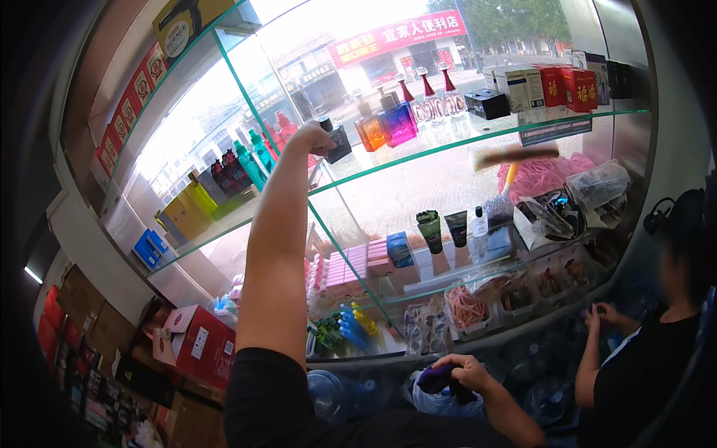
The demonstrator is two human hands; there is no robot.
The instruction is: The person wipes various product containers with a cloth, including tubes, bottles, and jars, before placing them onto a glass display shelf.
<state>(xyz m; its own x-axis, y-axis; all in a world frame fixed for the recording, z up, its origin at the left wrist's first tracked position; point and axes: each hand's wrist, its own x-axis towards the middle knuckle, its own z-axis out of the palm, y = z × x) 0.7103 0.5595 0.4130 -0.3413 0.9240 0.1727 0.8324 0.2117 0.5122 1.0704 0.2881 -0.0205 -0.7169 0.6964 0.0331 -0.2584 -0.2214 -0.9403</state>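
Note:
With my arm stretched up to the upper glass shelf, my left hand grips a dark square perfume bottle with a black cap. Whether its base touches the glass cannot be made out. Just right of it stand an orange perfume bottle and a purple-blue one. Teal spray bottles and pink-red ones are on its left. Low in front of me, my right hand holds a bunched purple cloth above a plastic bag.
Red-capped bottles and small boxes line the upper shelf. Below are tubes, hairpieces and bins. A brush lies near the hairpieces. Water jugs sit underneath. Another person is at the right.

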